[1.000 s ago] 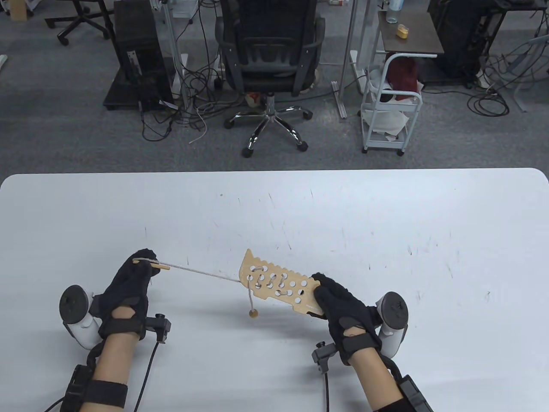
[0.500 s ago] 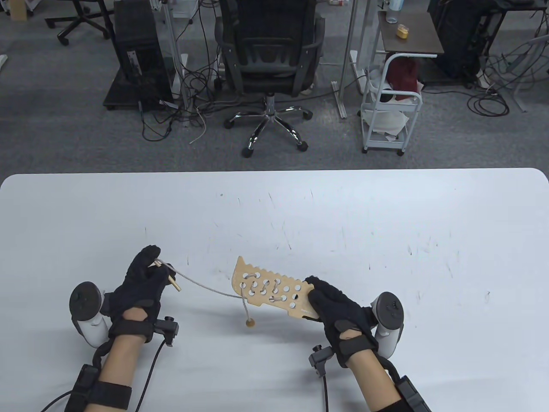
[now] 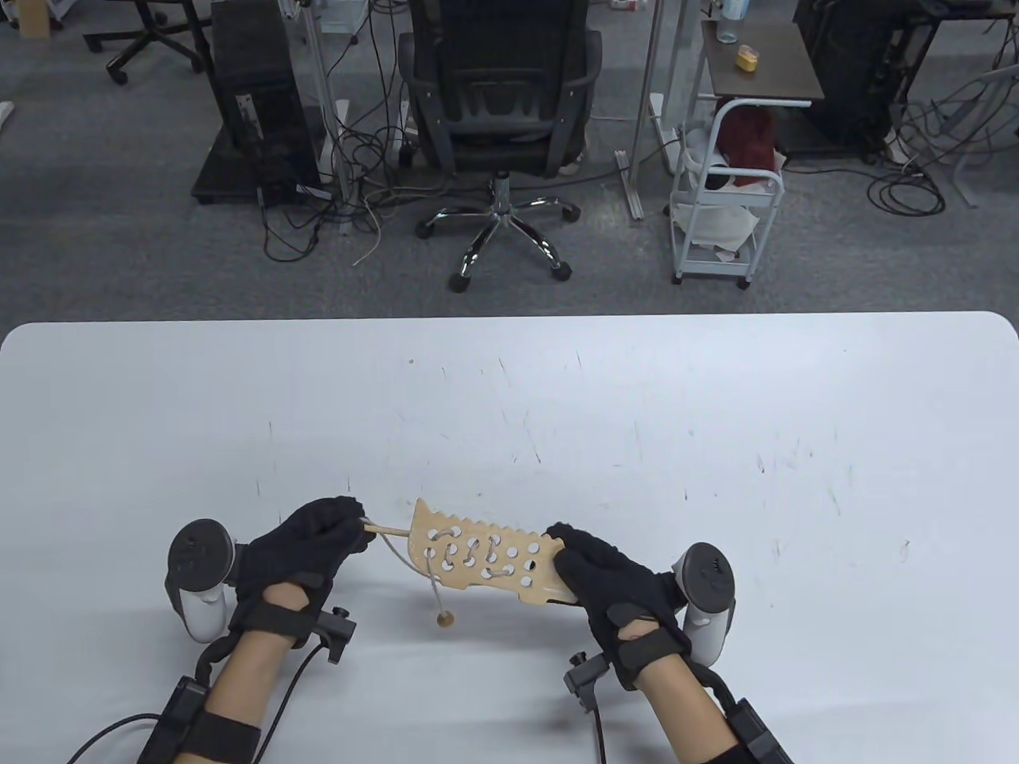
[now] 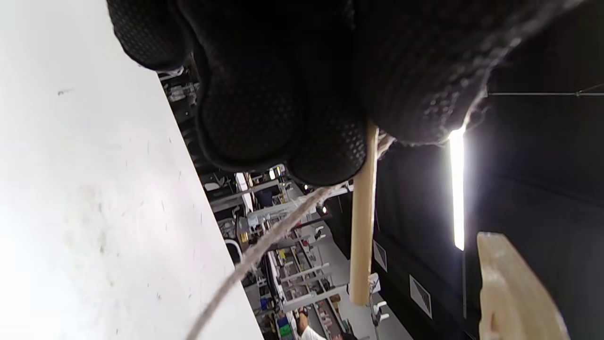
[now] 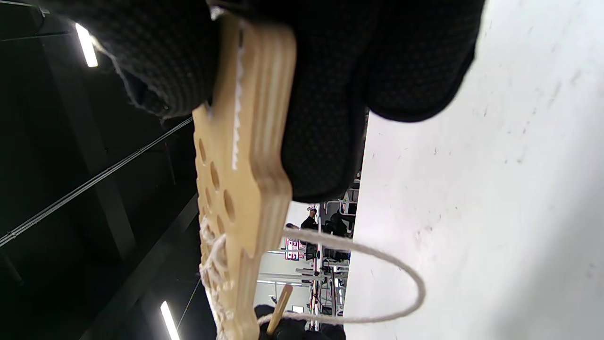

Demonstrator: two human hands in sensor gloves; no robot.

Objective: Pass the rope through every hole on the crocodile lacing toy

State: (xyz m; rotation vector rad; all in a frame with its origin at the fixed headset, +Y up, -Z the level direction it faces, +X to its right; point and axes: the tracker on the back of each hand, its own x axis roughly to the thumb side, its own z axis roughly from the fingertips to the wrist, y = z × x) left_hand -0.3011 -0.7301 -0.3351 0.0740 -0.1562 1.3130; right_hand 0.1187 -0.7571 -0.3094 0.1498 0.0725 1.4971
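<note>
**Needle lined up at the snout end, board held clear of the bench**

Your right hand (image 3: pixel 613 577) grips the crocodile board (image 3: pixel 489 557) by its right end, thumb on one face and fingers curled under the other. That is plain in the right wrist view, where the plywood edge sits clamped between the glove's pads. Holding it there keeps every hole uncovered and, judging by the shadow under it, lifts the board off the bench (image 3: pixel 716 414), so the needle has room on both faces.

Your left hand (image 3: pixel 306 549) pinches the wooden needle (image 3: pixel 388 528) between thumb and fingertips (image 4: pixel 325 156), its free tip pointing right at the board's left, toothed end, just short of it in the lower centre of the table view. Gripping the needle at its back end leaves the stiff length free to poke through.

The rope (image 3: pixel 398 551) hangs in a slack loop from the needle down to the board, which gives you play to aim. Several holes at the left end already carry stitches; those toward your right hand look bare. The rope's tail ends in a small wooden bead (image 3: pixel 445 618) lying below the board, probably the stopper that keeps the lacing from pulling out.

The next move calls for choosing the nearest unlaced hole.
</note>
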